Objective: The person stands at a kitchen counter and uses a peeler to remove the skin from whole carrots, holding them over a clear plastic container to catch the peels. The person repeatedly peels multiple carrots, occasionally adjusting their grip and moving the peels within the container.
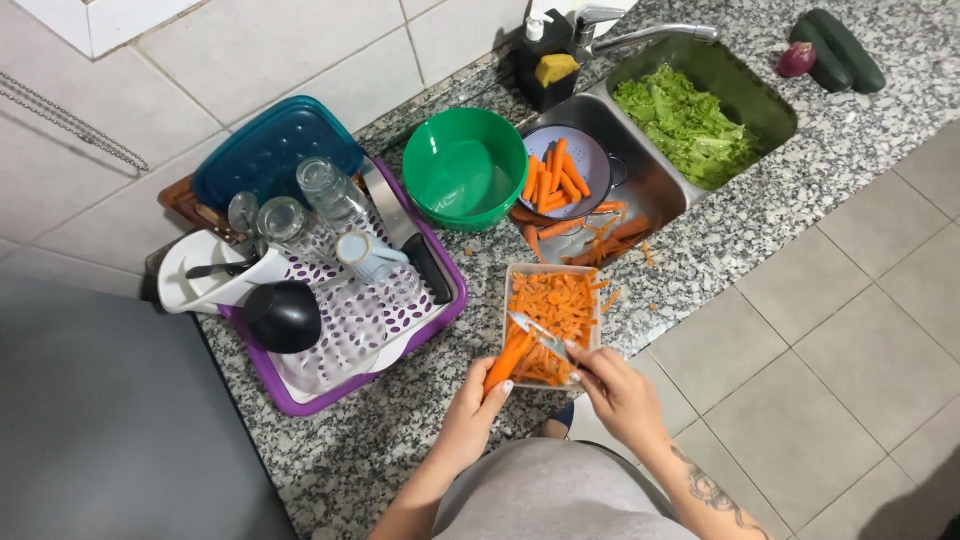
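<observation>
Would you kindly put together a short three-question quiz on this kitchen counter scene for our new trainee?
1. True or false: the left hand holds a carrot over the clear tray of carrot peelings.
2. What does the right hand hold? A) a peeler B) a spoon C) a sponge
3. Fill in: the sink holds green ______ and a colander of carrots.

Key: 1 true. 2 A. 3 lettuce.
</observation>
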